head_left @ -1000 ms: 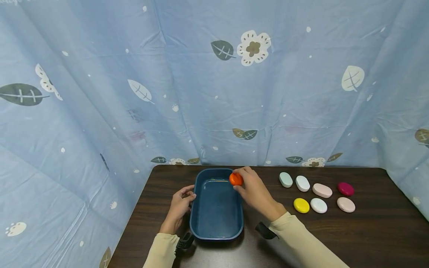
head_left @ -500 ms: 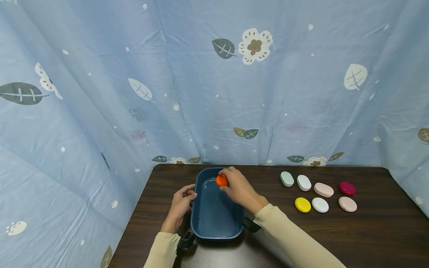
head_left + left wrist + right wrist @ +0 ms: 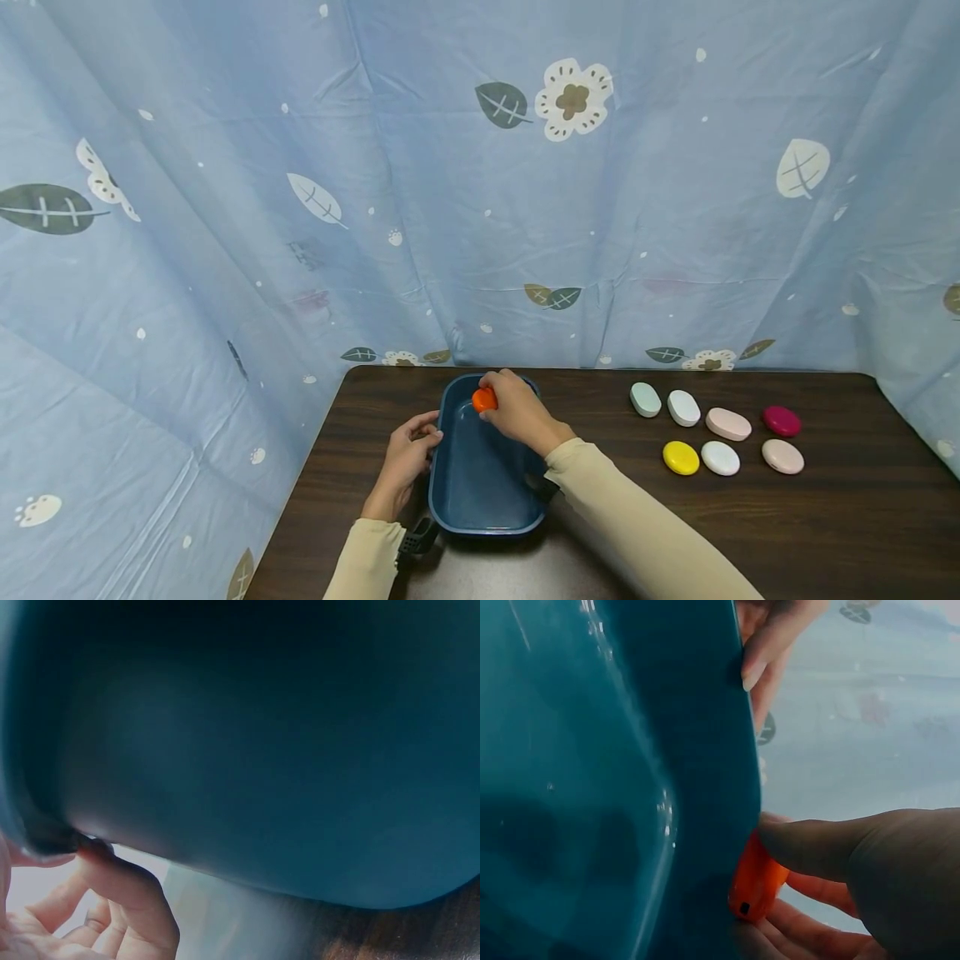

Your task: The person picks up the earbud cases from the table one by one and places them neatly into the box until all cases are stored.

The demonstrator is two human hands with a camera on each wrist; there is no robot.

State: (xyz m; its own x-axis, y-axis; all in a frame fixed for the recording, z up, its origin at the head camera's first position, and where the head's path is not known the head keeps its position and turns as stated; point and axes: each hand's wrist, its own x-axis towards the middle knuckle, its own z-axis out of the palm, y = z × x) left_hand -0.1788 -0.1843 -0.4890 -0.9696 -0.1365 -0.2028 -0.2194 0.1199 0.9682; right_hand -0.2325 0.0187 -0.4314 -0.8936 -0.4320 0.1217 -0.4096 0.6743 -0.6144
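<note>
A deep blue rectangular tray (image 3: 487,487) with rounded corners stands on the dark wooden table (image 3: 630,517). My left hand (image 3: 406,454) holds its left rim, thumb at the edge; in the left wrist view the fingers (image 3: 127,892) curl at the rim. My right hand (image 3: 516,410) pinches a glossy orange oval piece (image 3: 484,400), shaped like a bar of soap, over the far end of the tray. In the right wrist view this orange piece (image 3: 751,889) shows a small dark rectangular mark on its end, between thumb and fingers.
To the right lie several similar oval pieces: pale green (image 3: 645,400), white (image 3: 684,408), pale pink (image 3: 728,424), crimson (image 3: 782,421) and yellow (image 3: 681,458) among them. A blue patterned curtain (image 3: 465,208) hangs behind the table and along its left side.
My right hand has carried the orange piece left, from the tray's far right corner towards its far left part. The left hand keeps its place at the rim.
</note>
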